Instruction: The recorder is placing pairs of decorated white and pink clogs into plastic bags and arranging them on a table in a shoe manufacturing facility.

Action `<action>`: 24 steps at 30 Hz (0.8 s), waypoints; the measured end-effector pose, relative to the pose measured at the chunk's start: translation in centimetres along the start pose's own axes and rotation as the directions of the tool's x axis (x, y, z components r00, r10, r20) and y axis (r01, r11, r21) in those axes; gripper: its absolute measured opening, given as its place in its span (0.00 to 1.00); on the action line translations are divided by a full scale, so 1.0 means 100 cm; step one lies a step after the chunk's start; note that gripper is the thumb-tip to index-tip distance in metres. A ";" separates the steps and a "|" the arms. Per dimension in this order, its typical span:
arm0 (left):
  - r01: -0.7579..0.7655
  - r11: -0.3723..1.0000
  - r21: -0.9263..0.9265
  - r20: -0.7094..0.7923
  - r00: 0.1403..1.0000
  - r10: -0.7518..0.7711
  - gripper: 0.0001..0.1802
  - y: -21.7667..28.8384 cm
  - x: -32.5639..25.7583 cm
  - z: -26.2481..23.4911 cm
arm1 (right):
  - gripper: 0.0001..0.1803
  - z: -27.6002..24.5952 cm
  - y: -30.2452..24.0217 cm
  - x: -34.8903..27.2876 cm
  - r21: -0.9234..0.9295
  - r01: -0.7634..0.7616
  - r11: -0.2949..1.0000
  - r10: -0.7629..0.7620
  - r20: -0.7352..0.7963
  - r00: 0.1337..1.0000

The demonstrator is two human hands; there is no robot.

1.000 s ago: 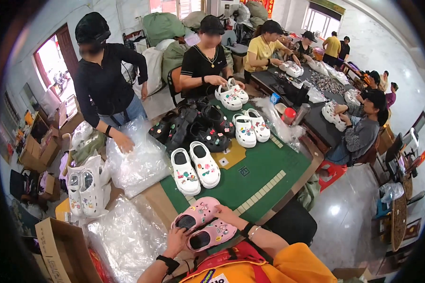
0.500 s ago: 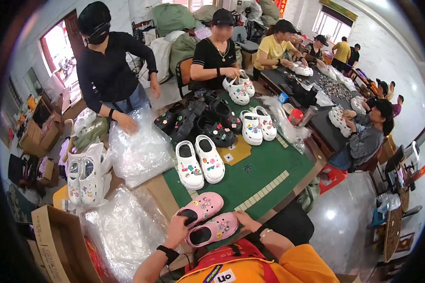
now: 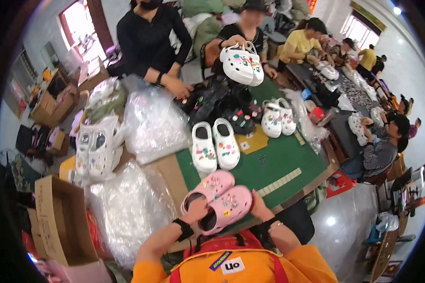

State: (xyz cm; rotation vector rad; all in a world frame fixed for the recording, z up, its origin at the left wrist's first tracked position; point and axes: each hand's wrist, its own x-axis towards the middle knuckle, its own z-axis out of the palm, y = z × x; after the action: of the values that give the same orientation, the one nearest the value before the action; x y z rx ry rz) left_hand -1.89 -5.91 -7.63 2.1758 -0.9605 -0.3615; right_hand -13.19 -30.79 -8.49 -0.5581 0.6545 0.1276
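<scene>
I hold a pair of pink clogs (image 3: 220,200) with small charms at the near edge of the green table (image 3: 278,160). My left hand (image 3: 195,210) grips the heel end of the left clog. My right hand (image 3: 259,208) holds the toe side of the right clog. A pair of white clogs (image 3: 216,146) with charms stands just beyond them on the green mat.
Clear plastic bags (image 3: 130,207) pile up to my left beside an open cardboard box (image 3: 63,221). Bagged white clogs (image 3: 93,148) lie further left. Black clogs (image 3: 222,106) and another white pair (image 3: 277,118) sit mid-table. A person opposite lifts white clogs (image 3: 243,63). Several people work nearby.
My view has dipped and moved closer to the table. The pink clogs stay in my hands. The person opposite has raised a white pair higher.
</scene>
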 end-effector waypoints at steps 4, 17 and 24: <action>0.122 0.954 -0.275 -0.081 0.985 -0.150 0.22 0.048 0.000 -0.034 | 0.26 0.031 -0.002 -0.001 -0.020 0.036 0.999 -0.030 0.248 0.968; 0.567 0.783 -0.256 -0.276 0.734 -0.621 0.14 -0.049 -0.030 -0.062 | 0.30 0.076 0.054 0.011 -0.549 -0.252 0.797 0.315 0.022 0.949; 0.349 0.922 -0.171 0.046 0.937 -0.346 0.21 -0.025 -0.076 -0.081 | 0.28 0.057 0.074 0.004 -0.748 -0.269 0.606 0.313 -0.086 0.946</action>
State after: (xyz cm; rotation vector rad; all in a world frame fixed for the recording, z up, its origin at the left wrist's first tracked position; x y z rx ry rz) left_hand -1.67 4.92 -3.94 2.1768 -0.5211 -0.6082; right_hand -11.92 -21.52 -8.38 -1.2552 0.6199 0.7595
